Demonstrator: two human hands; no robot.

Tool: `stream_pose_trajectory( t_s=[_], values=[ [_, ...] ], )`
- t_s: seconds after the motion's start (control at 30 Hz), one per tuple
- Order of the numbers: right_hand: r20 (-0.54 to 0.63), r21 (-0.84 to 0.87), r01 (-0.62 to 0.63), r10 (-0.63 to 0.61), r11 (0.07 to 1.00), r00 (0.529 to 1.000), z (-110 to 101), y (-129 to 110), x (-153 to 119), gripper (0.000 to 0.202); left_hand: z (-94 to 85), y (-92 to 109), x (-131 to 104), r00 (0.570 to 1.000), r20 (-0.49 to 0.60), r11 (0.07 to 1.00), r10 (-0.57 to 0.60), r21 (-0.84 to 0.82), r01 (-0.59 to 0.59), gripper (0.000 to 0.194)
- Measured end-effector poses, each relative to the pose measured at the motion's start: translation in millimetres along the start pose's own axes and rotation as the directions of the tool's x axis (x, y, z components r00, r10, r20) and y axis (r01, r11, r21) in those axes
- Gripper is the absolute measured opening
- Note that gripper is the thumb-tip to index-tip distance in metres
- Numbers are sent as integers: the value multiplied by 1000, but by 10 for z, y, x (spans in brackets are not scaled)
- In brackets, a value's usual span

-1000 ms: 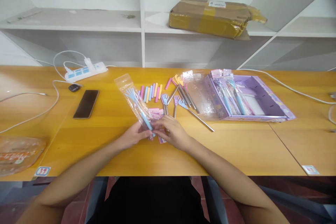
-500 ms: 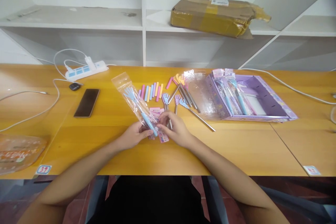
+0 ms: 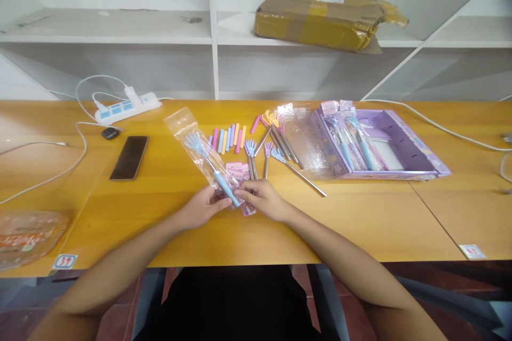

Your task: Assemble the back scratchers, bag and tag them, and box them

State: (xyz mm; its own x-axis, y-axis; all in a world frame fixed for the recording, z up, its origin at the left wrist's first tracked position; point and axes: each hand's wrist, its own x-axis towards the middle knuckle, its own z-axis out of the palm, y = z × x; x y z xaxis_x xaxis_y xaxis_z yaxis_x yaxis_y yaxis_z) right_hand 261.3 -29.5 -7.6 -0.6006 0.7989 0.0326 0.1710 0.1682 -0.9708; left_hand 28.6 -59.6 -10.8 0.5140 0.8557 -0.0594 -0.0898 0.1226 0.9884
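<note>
A blue back scratcher [image 3: 226, 188] lies inside a clear plastic bag [image 3: 182, 122], its claw end pointing up and left. My left hand [image 3: 206, 206] pinches the bag and handle near the lower end, thumb on top. On the other side, my right hand [image 3: 262, 199] grips the bag's edge between thumb and fingers. Pink printed cards [image 3: 239, 170] lie on the table behind and under the bag, partly covered. Beyond my hands are several loose back scratchers [image 3: 282, 141] with metal rods, and several short coloured handle tubes [image 3: 229, 138] in a row.
At the right, a purple box [image 3: 420, 154] holds bagged back scratchers. Clear empty bags [image 3: 306, 144] lie against its left side. A phone [image 3: 129, 157], a power strip [image 3: 128, 108] with cables and a clear plastic pouch [image 3: 32, 237] are at the left. A taped carton [image 3: 316, 18] rests on the shelf.
My right hand's fingers have shifted onto the bag's edge beside the handle. The bagged back scratcher stays in nearly the same place. The view has shifted slightly.
</note>
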Motion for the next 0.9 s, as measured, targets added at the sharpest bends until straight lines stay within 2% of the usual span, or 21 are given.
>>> stream_pose_trajectory(
  t_s=[0.13,0.27,0.33,0.4,0.47,0.53,0.57,0.63,0.7,0.73,0.8,0.9],
  values=[
    [37,61,-42,39,997,999,-20,-59,-9,56,-22,23,2,1000,13,1000,6,-7,-5,38],
    [-28,-36,33,-34,999,999,-55,-108,-12,55,-43,42,-11,1000,8,999,-17,43,17,38],
    [-95,4,63,-62,998,994,-65,-104,0,51,-45,75,-30,994,90,995,-68,77,62,35],
    [-131,156,44,-23,987,991,-61,-80,18,46,-28,131,-54,963,242,984,-123,152,87,31],
    [-122,315,-14,55,949,991,-49,-47,35,49,12,191,-76,914,374,966,-157,250,63,30],
    [-81,399,-85,127,913,989,-34,-21,42,49,55,226,-89,894,424,947,-146,321,3,33],
    [-52,418,-116,151,901,987,-27,-17,41,47,69,227,-89,902,413,943,-125,332,-22,34],
    [37,439,-170,172,882,984,-11,-34,27,47,61,201,-76,947,315,943,-70,330,-40,36],
    [150,449,-218,167,867,974,17,-85,2,48,6,158,-48,992,128,949,-17,316,-24,37],
    [210,448,-242,162,861,964,37,-118,-13,48,-35,139,-30,1000,28,951,8,308,-17,38],
    [317,432,-290,158,854,935,89,-186,-43,49,-116,120,6,991,-120,959,58,284,-22,39],
    [412,386,-343,173,856,895,173,-245,-75,51,-177,142,39,981,-175,973,90,226,-49,43]
  ],
)
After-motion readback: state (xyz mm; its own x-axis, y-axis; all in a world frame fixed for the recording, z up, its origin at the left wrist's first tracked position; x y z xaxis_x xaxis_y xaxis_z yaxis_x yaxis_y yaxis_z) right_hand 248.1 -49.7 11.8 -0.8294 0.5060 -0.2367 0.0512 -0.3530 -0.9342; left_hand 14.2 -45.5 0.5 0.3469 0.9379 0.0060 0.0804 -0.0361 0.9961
